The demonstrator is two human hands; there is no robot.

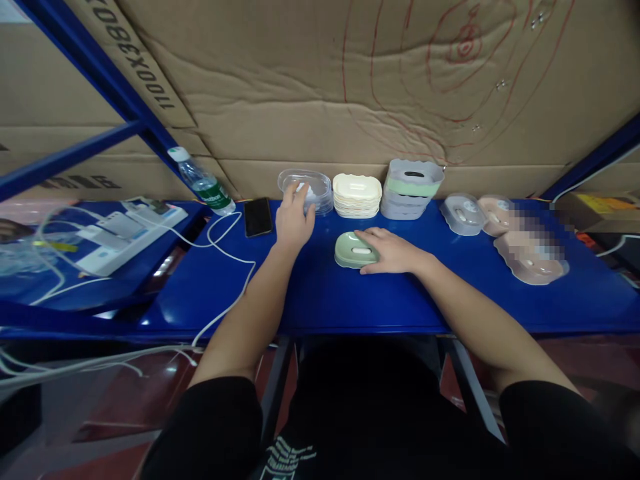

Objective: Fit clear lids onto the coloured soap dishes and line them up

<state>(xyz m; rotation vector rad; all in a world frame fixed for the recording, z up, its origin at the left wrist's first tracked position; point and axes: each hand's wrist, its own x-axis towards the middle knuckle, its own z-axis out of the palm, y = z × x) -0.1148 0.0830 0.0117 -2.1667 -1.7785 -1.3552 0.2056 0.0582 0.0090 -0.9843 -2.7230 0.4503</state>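
Observation:
A green oval dish with a white piece in its middle lies on the blue table. My right hand grips its right side, thumb at the near edge and fingers at the far edge. Further back on the left, my left hand reaches over a stack of clear plastic lids, its fingers apart and touching or just above them. Next to the lids stands a stack of cream dishes. To its right is a stack of grey and green trays.
Lidded grey and pink dishes lie at the right. Left of my arms are a black phone, a water bottle, a white cable and a power strip. Cardboard walls the back.

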